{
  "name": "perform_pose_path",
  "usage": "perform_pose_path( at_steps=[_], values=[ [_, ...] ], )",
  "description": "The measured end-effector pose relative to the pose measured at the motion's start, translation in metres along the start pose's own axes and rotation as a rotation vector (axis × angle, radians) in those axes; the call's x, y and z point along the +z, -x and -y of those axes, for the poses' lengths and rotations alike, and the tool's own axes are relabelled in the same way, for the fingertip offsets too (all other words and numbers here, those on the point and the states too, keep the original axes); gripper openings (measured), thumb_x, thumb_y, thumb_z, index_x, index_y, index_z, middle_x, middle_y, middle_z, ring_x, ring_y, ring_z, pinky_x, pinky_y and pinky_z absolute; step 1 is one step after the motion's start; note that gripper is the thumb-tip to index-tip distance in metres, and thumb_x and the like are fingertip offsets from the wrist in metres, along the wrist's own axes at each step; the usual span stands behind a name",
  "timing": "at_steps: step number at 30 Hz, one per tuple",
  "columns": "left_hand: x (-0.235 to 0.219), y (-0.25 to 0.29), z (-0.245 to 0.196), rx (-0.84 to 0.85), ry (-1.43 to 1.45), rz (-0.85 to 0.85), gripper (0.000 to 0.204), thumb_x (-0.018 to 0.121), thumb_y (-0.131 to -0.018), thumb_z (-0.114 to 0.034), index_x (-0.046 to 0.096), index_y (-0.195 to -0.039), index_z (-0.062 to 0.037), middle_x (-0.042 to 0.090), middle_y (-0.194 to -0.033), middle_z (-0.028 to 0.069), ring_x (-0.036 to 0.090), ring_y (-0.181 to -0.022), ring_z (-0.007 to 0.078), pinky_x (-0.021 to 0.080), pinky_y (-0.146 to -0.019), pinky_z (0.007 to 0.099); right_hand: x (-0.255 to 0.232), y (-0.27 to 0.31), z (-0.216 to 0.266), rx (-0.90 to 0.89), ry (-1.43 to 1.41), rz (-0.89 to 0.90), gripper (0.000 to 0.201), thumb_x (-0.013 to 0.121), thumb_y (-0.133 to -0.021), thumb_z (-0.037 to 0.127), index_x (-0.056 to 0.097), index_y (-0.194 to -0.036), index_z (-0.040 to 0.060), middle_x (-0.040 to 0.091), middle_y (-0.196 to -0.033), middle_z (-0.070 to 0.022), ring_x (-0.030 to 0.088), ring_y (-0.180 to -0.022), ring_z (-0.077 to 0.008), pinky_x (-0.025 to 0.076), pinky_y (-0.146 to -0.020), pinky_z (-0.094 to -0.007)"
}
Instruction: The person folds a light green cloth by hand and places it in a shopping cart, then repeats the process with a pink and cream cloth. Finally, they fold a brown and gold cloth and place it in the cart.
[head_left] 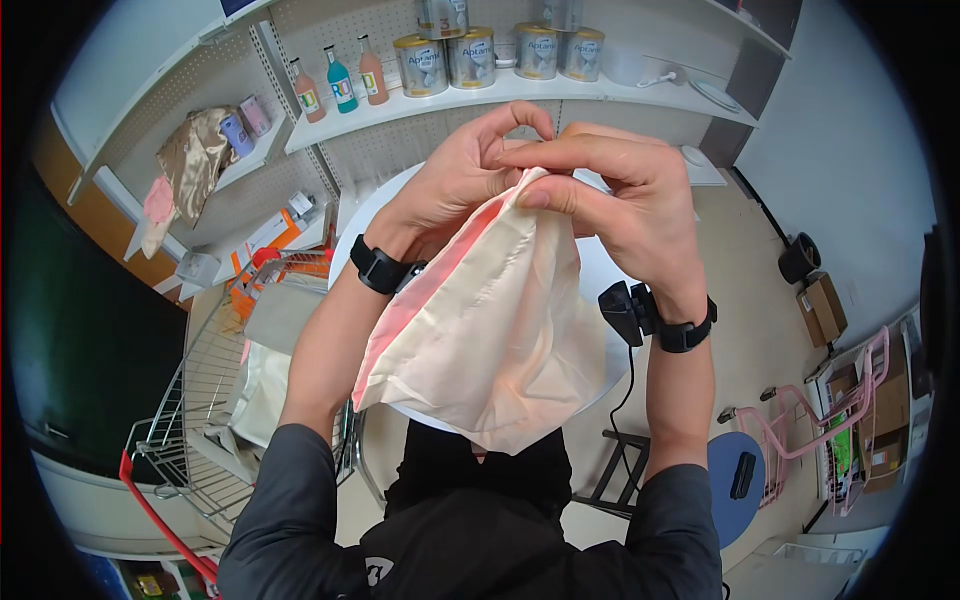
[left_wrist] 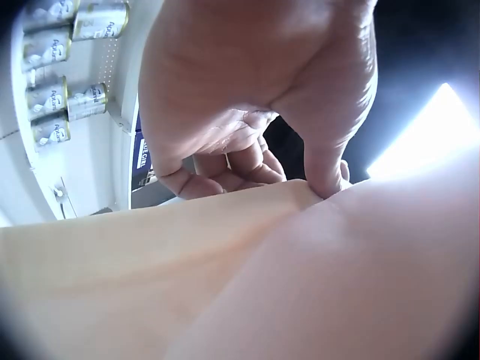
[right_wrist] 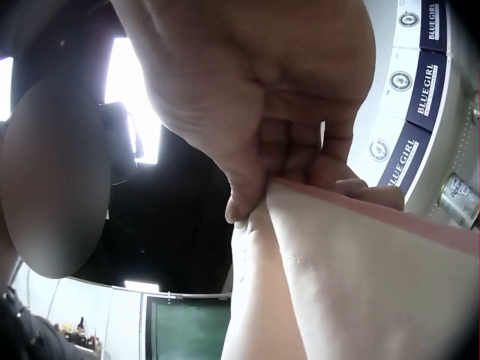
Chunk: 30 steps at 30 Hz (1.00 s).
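A cream satin cloth (head_left: pixel 480 330) with a pink inner side hangs folded from both hands, in front of the chest. My right hand (head_left: pixel 635 200) pinches its top corner between thumb and fingers, and the folded edge with its pink lining shows in the right wrist view below the right thumb (right_wrist: pixel 244 187). Close beside it, my left hand (head_left: pixel 450 180) holds the same top edge, its fingers bent. In the left wrist view the left thumb (left_wrist: pixel 326 161) presses at the edge of the cloth. The lower end of the cloth droops loosely toward the lap.
Beneath the cloth is a round white table (head_left: pixel 350 225). A wire shopping cart (head_left: pixel 190 430) with fabric inside stands at the left. Ahead, a shelf (head_left: pixel 345 118) carries bottles (head_left: pixel 340 80) and several cans (head_left: pixel 422 65). At the right are a blue round seat (head_left: pixel 725 480) and a pink cart (head_left: pixel 830 425).
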<state>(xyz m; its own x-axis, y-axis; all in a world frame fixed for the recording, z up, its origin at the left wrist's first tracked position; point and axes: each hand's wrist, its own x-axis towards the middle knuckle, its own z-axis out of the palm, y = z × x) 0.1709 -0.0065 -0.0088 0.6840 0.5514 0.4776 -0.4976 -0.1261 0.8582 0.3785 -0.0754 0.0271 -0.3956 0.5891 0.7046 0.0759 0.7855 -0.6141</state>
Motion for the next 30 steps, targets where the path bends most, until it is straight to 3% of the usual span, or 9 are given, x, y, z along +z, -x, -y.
perform_pose_path(
  at_steps=[8,14,15,17,18,19,21,26,30],
  values=[
    [0.004,0.006,-0.005,0.018,-0.047,0.008,0.064,0.092,-0.088,-0.028,0.053,-0.135,-0.0078,0.072,-0.121,0.0081,0.069,-0.11,0.0147,0.058,-0.091,0.0298,0.007,0.007,-0.002,0.063,-0.125,-0.04,0.022,0.082,-0.09,0.004,0.084,-0.112,0.0014,0.08,-0.097,-0.0087,0.073,-0.088,-0.0138,0.056,-0.08,-0.0285],
    [0.006,0.013,0.001,0.342,-0.644,-0.339,0.06,0.088,-0.094,-0.029,0.055,-0.139,-0.0055,0.064,-0.133,0.0076,0.064,-0.12,0.018,0.05,-0.102,0.0323,0.013,0.014,-0.006,-0.03,0.051,-0.27,0.015,0.083,-0.089,0.003,0.086,-0.104,0.0019,0.08,-0.092,-0.0068,0.072,-0.086,-0.0128,0.055,-0.079,-0.0281],
    [0.016,0.02,-0.007,0.374,-0.77,-0.382,0.048,0.081,-0.099,-0.017,0.057,-0.138,-0.0034,0.066,-0.133,0.0094,0.065,-0.12,0.0202,0.05,-0.102,0.0337,0.013,0.014,-0.008,-0.033,0.08,-0.306,0.014,0.083,-0.089,0.003,0.086,-0.103,0.0019,0.08,-0.091,-0.0068,0.072,-0.085,-0.0131,0.055,-0.078,-0.0282],
    [0.027,0.037,-0.024,0.412,-1.056,-0.425,0.042,0.079,-0.098,-0.01,0.06,-0.135,-0.0009,0.067,-0.131,0.0106,0.065,-0.119,0.0207,0.051,-0.101,0.034,0.006,0.015,-0.017,-0.024,0.067,-0.414,0.011,0.082,-0.092,0.005,0.085,-0.102,0.0017,0.081,-0.097,-0.0055,0.073,-0.088,-0.0139,0.056,-0.081,-0.0262],
    [0.041,0.042,-0.027,0.526,-1.033,-0.444,0.034,0.081,-0.091,-0.006,0.069,-0.121,-0.0013,0.071,-0.12,0.0087,0.068,-0.107,0.0168,0.052,-0.088,0.0302,0.001,0.013,-0.016,-0.018,0.07,-0.468,0.012,0.081,-0.093,0.005,0.084,-0.104,0.0015,0.082,-0.1,-0.0055,0.074,-0.089,-0.0142,0.056,-0.083,-0.0259],
    [0.044,0.059,-0.038,0.479,-1.188,-0.275,0.042,0.076,-0.094,0.001,0.061,-0.133,0.0038,0.068,-0.131,0.0168,0.066,-0.119,0.0241,0.054,-0.093,0.0357,-0.004,0.011,-0.016,-0.013,0.073,-0.52,0.012,0.08,-0.095,0.005,0.084,-0.106,0.0014,0.082,-0.103,-0.0055,0.075,-0.091,-0.0145,0.057,-0.084,-0.0256],
    [0.06,0.081,-0.041,0.431,-1.268,-0.139,0.047,0.077,-0.091,0.002,0.061,-0.135,0.005,0.068,-0.132,0.0199,0.067,-0.121,0.0265,0.057,-0.093,0.0391,-0.009,0.008,-0.018,-0.064,0.073,-0.6,0.012,0.078,-0.099,0.008,0.082,-0.109,0.0015,0.08,-0.102,-0.0055,0.071,-0.087,-0.0115,0.055,-0.079,-0.0247],
    [0.065,0.112,-0.026,0.11,-1.305,-0.199,0.073,0.092,-0.082,-0.014,0.058,-0.145,-0.0016,0.058,-0.146,0.0233,0.063,-0.13,0.0318,0.059,-0.099,0.041,-0.026,-0.001,-0.017,-0.21,0.109,-0.662,0.01,0.079,-0.097,0.002,0.08,-0.107,-0.001,0.08,-0.096,-0.0054,0.071,-0.082,-0.0099,0.055,-0.077,-0.0228],
    [0.066,0.133,-0.027,0.415,-1.45,-0.323,0.074,0.095,-0.081,-0.016,0.059,-0.143,-0.0001,0.064,-0.139,0.0206,0.068,-0.119,0.0332,0.059,-0.092,0.0395,-0.039,-0.008,-0.019,-0.324,0.24,-0.677,0.01,0.08,-0.098,0.006,0.081,-0.106,-0.0001,0.08,-0.095,-0.0048,0.071,-0.082,-0.0095,0.055,-0.077,-0.0221]
  ],
)
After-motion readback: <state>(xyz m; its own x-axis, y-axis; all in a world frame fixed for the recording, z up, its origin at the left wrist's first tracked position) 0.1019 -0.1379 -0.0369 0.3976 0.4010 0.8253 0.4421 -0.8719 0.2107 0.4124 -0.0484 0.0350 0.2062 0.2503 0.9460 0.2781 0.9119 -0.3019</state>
